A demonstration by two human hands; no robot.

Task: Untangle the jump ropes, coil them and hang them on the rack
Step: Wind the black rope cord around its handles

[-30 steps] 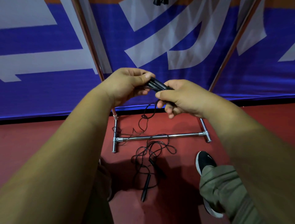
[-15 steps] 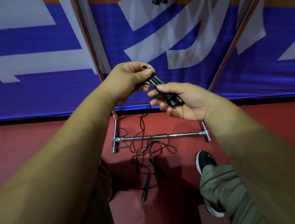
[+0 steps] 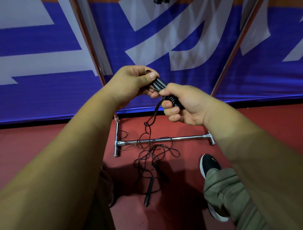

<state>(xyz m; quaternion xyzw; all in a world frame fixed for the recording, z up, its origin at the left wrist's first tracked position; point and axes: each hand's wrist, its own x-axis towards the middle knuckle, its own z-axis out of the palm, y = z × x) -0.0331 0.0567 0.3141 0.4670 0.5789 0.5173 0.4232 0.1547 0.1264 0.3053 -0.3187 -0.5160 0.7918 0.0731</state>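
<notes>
Two black jump-rope handles (image 3: 159, 83) lie side by side between my hands at chest height. My left hand (image 3: 131, 82) grips their upper end, thumb pressed on top. My right hand (image 3: 185, 105) grips their lower end, where thin black cord is wound in several turns. A twisted black cord (image 3: 148, 126) hangs from the handles down to a tangle (image 3: 155, 154) on the red floor. Another pair of black handles (image 3: 150, 188) lies on the floor below the tangle. The chrome rack's base bar (image 3: 165, 139) crosses behind the tangle, and cord loops over it.
The rack's two uprights (image 3: 89, 44) (image 3: 236, 47) rise in front of a blue and white banner (image 3: 164, 41). Something black hangs at the rack's top (image 3: 161, 1). My right shoe (image 3: 209, 164) and green trouser leg (image 3: 229, 197) stand right of the tangle.
My right hand has gone round the handles and now closes on their lower end, with more cord wound there. The hanging cord has drawn up a little and twisted.
</notes>
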